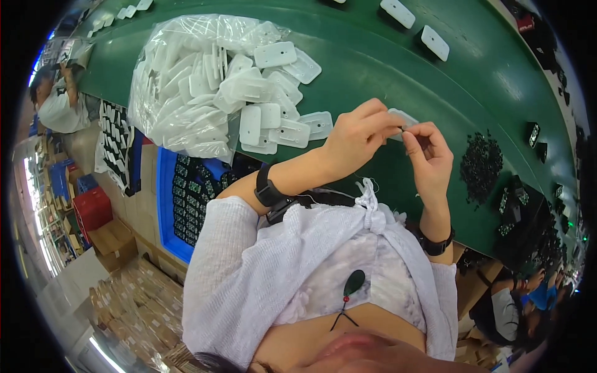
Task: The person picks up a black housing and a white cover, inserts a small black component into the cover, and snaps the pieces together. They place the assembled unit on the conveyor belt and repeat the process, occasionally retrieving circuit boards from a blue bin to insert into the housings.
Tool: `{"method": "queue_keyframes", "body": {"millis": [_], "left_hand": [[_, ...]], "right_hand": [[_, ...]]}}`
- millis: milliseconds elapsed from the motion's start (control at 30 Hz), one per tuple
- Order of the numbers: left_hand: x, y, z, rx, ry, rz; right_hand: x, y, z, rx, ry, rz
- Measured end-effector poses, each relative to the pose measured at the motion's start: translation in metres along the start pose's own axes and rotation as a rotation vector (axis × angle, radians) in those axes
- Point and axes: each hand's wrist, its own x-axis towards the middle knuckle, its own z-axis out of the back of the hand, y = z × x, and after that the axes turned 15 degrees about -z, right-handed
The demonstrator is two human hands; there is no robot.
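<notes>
My left hand (360,133) and my right hand (430,155) meet over the green table, fingertips almost touching. Between them is a small black piece (403,128), pinched by both hands; its exact kind is too small to tell. Just behind the fingertips shows a white translucent plastic cover (405,116), partly hidden by my fingers. I cannot tell whether it lies on the table or is held. To the right of my right hand spreads a pile of small black parts (481,165). Left of my left hand, several white plastic covers (290,132) lie loose.
A clear plastic bag (180,93) full of white covers sits at the left on the green table (348,62). Below it stands a blue tray (166,205) of circuit boards. More covers (434,43) lie at the far side. A person (59,99) works at far left.
</notes>
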Motion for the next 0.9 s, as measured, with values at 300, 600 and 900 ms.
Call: {"method": "queue_keyframes", "body": {"millis": [300, 600, 900], "left_hand": [[-0.001, 0.003, 0.01, -0.69, -0.163, 0.645], [-0.001, -0.001, 0.003, -0.548, -0.12, 0.453], [-0.003, -0.001, 0.003, -0.318, 0.006, 0.257]], "right_hand": [[0.005, 0.012, -0.01, -0.279, -0.189, 0.23], [0.004, 0.009, -0.01, -0.319, -0.18, 0.293], [0.001, 0.006, -0.012, -0.171, -0.141, 0.13]]}}
